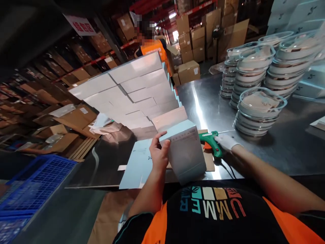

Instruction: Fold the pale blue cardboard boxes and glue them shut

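Blue-topped, likely light, stiff: in left grip (159, 153), held box (187, 154) mid-frame by sturdy-looking corner; in right grip (228, 141), glue gun (212, 139).

The left hand (159, 152) is gripping a pale box (187, 154); white boxes (149, 88) are rising beyond it, a light-blue sheet (138, 157) lying to its left. The gloved right hand (226, 141) is touching a green glue gun (215, 146), round containers (257, 117) standing beyond.
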`<state>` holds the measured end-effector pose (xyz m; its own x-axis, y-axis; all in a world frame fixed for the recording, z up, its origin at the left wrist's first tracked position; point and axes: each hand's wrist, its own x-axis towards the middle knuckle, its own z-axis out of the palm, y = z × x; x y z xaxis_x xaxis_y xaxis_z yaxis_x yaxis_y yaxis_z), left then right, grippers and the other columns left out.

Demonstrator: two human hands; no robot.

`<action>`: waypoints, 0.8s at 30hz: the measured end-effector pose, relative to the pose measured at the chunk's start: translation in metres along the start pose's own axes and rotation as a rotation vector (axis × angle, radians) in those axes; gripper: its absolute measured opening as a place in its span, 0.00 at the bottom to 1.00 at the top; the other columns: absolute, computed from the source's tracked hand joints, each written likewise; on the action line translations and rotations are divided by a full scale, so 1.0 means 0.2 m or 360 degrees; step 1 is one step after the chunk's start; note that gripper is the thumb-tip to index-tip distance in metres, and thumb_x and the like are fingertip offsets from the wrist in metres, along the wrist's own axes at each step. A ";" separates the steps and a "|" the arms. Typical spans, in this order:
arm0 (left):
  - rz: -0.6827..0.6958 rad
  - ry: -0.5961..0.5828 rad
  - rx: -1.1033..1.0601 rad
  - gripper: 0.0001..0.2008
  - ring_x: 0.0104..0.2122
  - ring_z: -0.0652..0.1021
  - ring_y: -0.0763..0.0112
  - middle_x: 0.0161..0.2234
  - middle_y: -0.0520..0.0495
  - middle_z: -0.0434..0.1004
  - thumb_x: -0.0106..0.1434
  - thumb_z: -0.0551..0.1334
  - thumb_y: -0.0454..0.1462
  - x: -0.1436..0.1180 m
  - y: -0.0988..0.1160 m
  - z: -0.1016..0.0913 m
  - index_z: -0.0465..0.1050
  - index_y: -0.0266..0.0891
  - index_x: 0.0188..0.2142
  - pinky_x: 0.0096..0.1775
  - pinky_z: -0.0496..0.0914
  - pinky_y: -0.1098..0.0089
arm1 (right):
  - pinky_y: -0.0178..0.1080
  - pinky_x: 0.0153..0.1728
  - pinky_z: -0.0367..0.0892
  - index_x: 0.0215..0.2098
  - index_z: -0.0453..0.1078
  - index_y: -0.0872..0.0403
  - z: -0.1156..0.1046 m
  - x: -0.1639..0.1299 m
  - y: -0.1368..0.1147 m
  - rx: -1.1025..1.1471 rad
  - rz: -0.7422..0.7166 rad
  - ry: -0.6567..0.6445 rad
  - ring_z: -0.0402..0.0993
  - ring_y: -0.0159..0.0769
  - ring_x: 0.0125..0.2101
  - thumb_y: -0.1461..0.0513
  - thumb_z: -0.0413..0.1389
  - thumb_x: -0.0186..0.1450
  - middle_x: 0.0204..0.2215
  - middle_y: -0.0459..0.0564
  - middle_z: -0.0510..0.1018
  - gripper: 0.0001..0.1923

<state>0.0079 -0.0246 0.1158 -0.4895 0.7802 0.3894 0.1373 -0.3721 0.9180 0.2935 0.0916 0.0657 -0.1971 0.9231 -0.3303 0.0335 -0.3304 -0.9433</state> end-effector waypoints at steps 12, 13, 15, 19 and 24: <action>0.0522 -0.0146 0.0079 0.31 0.55 0.82 0.52 0.52 0.40 0.81 0.59 0.73 0.64 -0.03 -0.03 0.11 0.79 0.42 0.44 0.57 0.74 0.56 | 0.55 0.64 0.72 0.64 0.69 0.53 0.27 -0.24 -0.31 -0.0213 -0.1308 -0.0455 0.75 0.55 0.63 0.42 0.73 0.60 0.65 0.61 0.77 0.43; 0.0580 -0.0108 0.0019 0.31 0.55 0.83 0.52 0.52 0.41 0.81 0.59 0.74 0.63 -0.03 -0.04 0.11 0.77 0.43 0.47 0.58 0.74 0.54 | 0.55 0.63 0.73 0.61 0.70 0.53 0.24 -0.24 -0.29 -0.0290 -0.1369 -0.0466 0.75 0.56 0.64 0.43 0.74 0.59 0.67 0.63 0.74 0.41; 0.0675 -0.0150 -0.0075 0.28 0.54 0.85 0.53 0.48 0.44 0.82 0.61 0.75 0.59 -0.02 -0.06 0.10 0.76 0.45 0.50 0.58 0.76 0.53 | 0.55 0.64 0.72 0.56 0.73 0.53 0.19 -0.24 -0.24 -0.0431 -0.1558 -0.0471 0.73 0.55 0.66 0.48 0.74 0.62 0.72 0.64 0.68 0.31; 0.0864 -0.0457 0.0025 0.13 0.53 0.86 0.52 0.46 0.44 0.83 0.69 0.72 0.50 0.05 -0.04 0.01 0.83 0.44 0.42 0.56 0.78 0.51 | 0.54 0.62 0.73 0.53 0.76 0.50 0.13 -0.28 -0.17 -0.0480 -0.1931 -0.0447 0.76 0.45 0.64 0.55 0.63 0.75 0.65 0.61 0.78 0.11; 0.0933 -0.1091 0.0834 0.20 0.61 0.81 0.41 0.55 0.37 0.85 0.63 0.76 0.52 0.11 0.23 -0.02 0.84 0.47 0.49 0.65 0.70 0.39 | 0.56 0.65 0.71 0.52 0.77 0.46 0.25 -0.34 -0.19 -0.0759 -0.2296 -0.0371 0.77 0.45 0.62 0.57 0.56 0.78 0.59 0.57 0.83 0.09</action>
<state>-0.0008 -0.0268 0.1658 0.3462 0.7268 0.5932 0.6321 -0.6479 0.4250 0.2565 0.0324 0.1253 -0.4792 0.3261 0.8149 -0.0231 0.9234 -0.3832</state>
